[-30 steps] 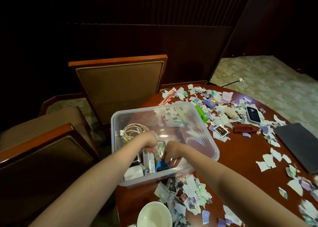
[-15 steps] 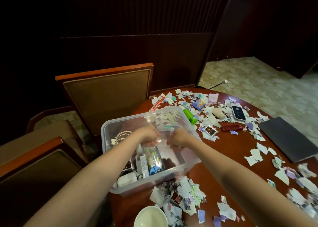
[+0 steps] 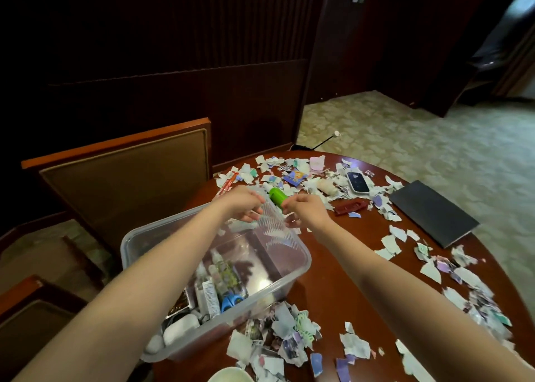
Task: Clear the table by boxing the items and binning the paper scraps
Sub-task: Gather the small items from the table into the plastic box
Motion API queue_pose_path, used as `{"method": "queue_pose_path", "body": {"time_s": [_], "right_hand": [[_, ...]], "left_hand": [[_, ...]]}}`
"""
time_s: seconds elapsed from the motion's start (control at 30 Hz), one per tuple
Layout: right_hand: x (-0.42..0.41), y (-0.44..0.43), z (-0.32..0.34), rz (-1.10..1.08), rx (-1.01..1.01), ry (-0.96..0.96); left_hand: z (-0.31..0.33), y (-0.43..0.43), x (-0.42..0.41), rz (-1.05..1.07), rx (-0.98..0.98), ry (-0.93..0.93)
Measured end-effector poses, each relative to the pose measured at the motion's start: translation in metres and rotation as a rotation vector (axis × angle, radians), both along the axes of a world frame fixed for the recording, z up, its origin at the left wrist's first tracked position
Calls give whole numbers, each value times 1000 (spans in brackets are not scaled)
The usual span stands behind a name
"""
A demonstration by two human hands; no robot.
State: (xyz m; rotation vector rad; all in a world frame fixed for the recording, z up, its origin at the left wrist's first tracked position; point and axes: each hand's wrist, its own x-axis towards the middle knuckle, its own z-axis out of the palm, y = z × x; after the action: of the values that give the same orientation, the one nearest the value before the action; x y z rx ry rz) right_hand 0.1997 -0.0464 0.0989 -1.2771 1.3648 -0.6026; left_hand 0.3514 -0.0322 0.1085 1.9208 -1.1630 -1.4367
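Near edge: white bowl (image 3: 231,376) sitting at the table (image 3: 341,265) rim, a thick pile of paper scraps (image 3: 283,335) lying just beyond it.
Box: clear box (image 3: 301,268) sitting near-left on the table, already holding bottles, blue-handled scissors (image 3: 231,300) and a white case (image 3: 181,328).
Hands: left hand (image 3: 241,206) and right hand (image 3: 307,210) both reaching over the box's far rim, fingers curled pinch-like. Can't tell if either is gripping anything.
Mid table: green tube (image 3: 278,196) lying just past the fingertips. Looks like the next pick, imo.
Far: red case (image 3: 350,207), phone (image 3: 358,182), pink item (image 3: 317,163) and dark pad (image 3: 431,212) lying among scraps.
Progress: boxing approx half done. Binning not started afaict, scraps covering most of the table, no bin in view.
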Motion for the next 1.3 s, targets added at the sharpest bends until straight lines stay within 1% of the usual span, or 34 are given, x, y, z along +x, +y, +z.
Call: {"method": "queue_pose_path", "body": {"time_s": [0.17,0.3,0.4,0.5,0.57,0.63,0.73,0.87,0.97,1.07,1.2,1.23,1.3], "right_hand": [[-24,-18,-6,-134,10,-18],[-42,-37,-17,-225,38,18],[-49,-51,-29,-254,53,54],[-53,-65,-43,-261,71,83],[-54,-74,-52,-260,90,105],[-54,-84,-60,-258,88,150],[-48,-98,-72,-204,55,248],[-38,-113,-90,-146,-8,368],[-43,-120,-103,-116,-52,528],[-54,-127,-114,-95,-60,632],[-61,-134,-127,-52,-35,735],[-62,-134,-129,-34,-14,749],[-63,-134,-133,7,5,790]], "left_hand": [[-1,-16,-16,-47,-6,-20],[-2,-32,-19,-107,-19,-88],[-6,-47,-15,-116,-20,-140],[-8,-68,-9,-102,-68,-209],[-8,-82,-9,-78,-99,-216],[-10,-96,-12,-69,-98,-192],[-19,-112,-19,-96,-36,-181],[-39,-132,-27,-175,108,-234],[-52,-148,-34,-195,158,-278],[-66,-162,-47,-256,172,-395],[-87,-173,-57,-435,158,-739],[-93,-176,-58,-462,165,-801],[-100,-182,-59,-490,194,-865]]}}
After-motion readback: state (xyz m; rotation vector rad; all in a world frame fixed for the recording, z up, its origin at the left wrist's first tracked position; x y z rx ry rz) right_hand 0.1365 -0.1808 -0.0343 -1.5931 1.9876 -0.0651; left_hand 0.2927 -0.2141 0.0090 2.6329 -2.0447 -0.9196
